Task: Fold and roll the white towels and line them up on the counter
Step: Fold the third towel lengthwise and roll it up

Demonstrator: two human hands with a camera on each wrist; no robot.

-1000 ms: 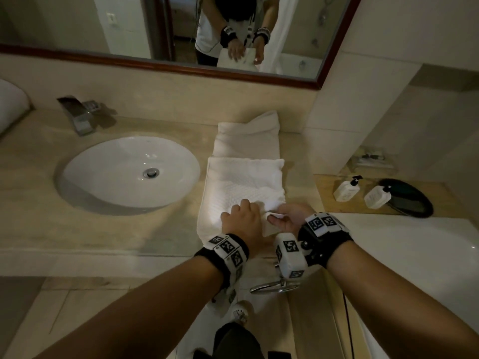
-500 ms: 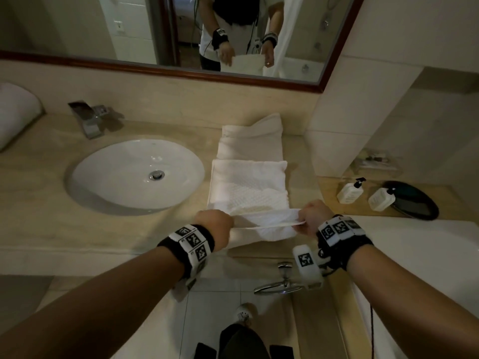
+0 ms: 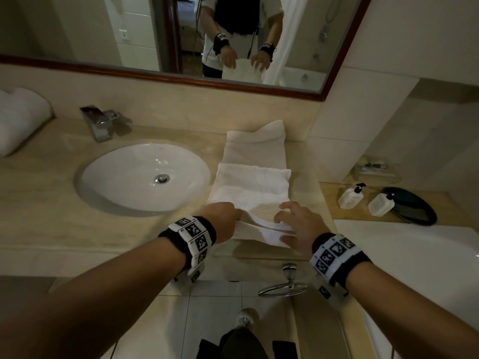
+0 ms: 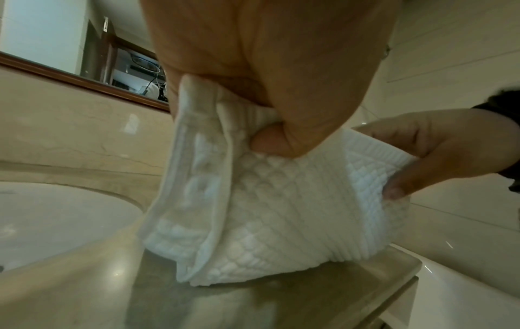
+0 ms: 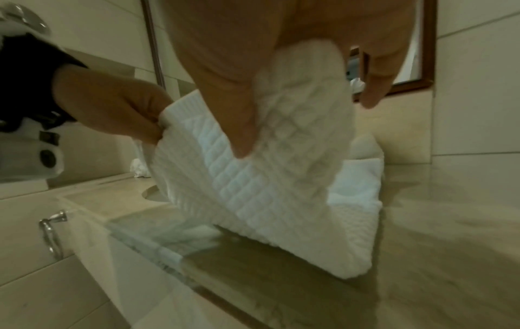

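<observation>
A white waffle-weave towel (image 3: pixel 252 187) lies folded lengthwise on the beige counter (image 3: pixel 51 203), right of the sink. Its near end is lifted and turned over toward the wall. My left hand (image 3: pixel 224 218) grips the left side of that turned end, thumb pressed into the cloth (image 4: pixel 281 138). At the right side my right hand (image 3: pixel 298 224) holds the fold between thumb (image 5: pixel 242 133) and spread fingers. The lifted flap (image 5: pixel 267 189) hangs between both hands above the counter's front edge. A second cream towel (image 3: pixel 255 149) lies flat behind, partly under the first.
The round sink (image 3: pixel 142 177) and chrome faucet (image 3: pixel 99 123) are to the left. Rolled white towels (image 3: pixel 18 120) sit at the far left. Two pump bottles (image 3: pixel 350 198) and a dark tray (image 3: pixel 414 208) stand on a lower ledge right. A towel ring (image 3: pixel 285 288) hangs below the counter front.
My hands went from close together at the towel's near edge to wide apart, lifting and stretching that edge. Now they have carried it forward over the towel, and the right hand's fingers have spread.
</observation>
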